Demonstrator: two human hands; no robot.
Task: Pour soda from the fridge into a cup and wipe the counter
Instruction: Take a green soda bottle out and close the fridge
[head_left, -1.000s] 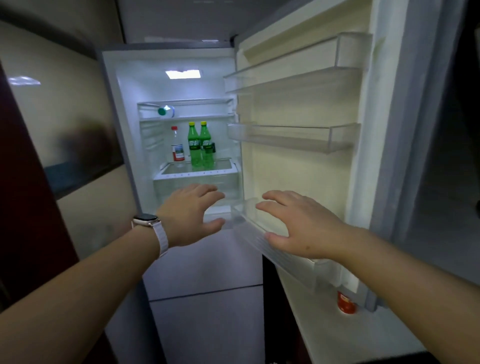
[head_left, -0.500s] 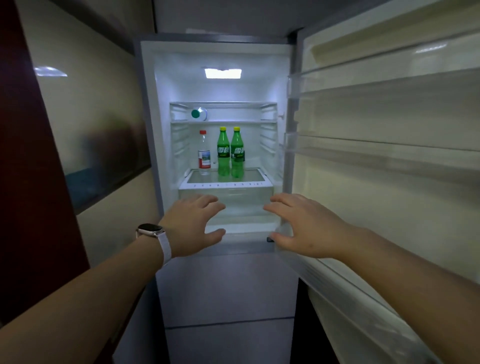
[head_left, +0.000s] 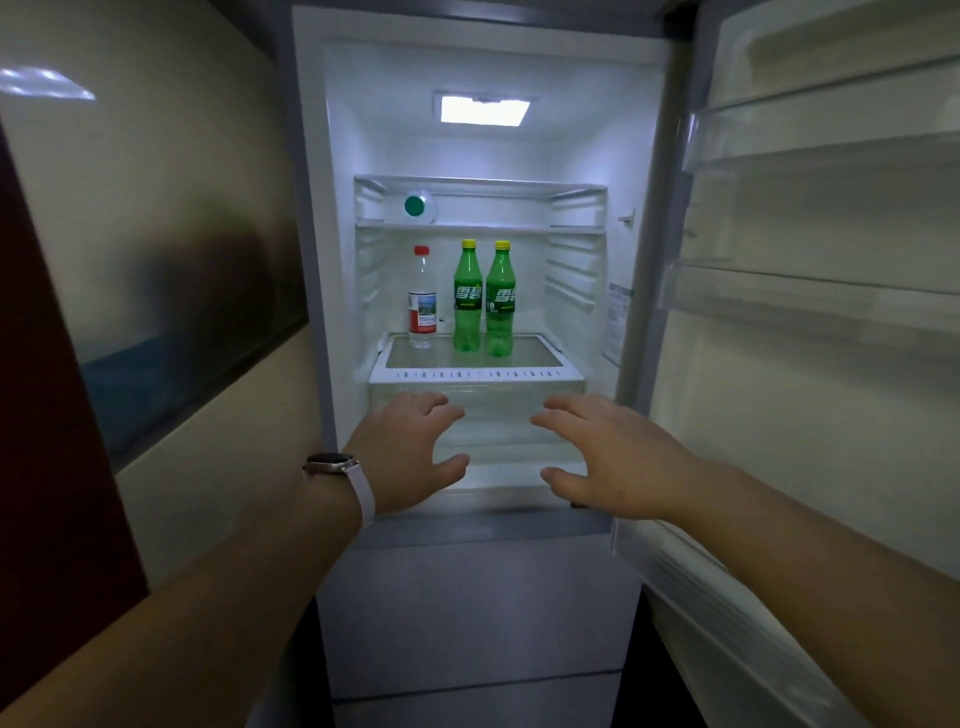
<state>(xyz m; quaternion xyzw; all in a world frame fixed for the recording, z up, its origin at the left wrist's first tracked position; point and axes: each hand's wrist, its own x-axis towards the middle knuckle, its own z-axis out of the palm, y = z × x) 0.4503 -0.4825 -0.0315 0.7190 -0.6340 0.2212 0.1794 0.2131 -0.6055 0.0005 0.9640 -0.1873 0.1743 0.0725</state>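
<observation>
The fridge (head_left: 639, 218) stands open in front of me, lit inside. Two green soda bottles with yellow caps, the left one (head_left: 467, 299) and the right one (head_left: 500, 301), stand side by side on the glass shelf (head_left: 475, 373). My left hand (head_left: 410, 449), with a watch on its wrist, and my right hand (head_left: 608, 457) are stretched out below that shelf, fingers spread and relaxed. Neither hand touches a bottle or holds anything. No cup or cloth is in view.
A clear water bottle with a red cap (head_left: 422, 299) stands left of the sodas. A bottle with a green cap (head_left: 415, 206) lies on the upper shelf. The open fridge door (head_left: 810, 312) with bare racks fills the right. A cream wall (head_left: 156, 208) lies to the left.
The view has moved closer to the fridge interior and turned to face it. Both hands have stayed stretched out in front, now nearer the shelf with the bottles.
</observation>
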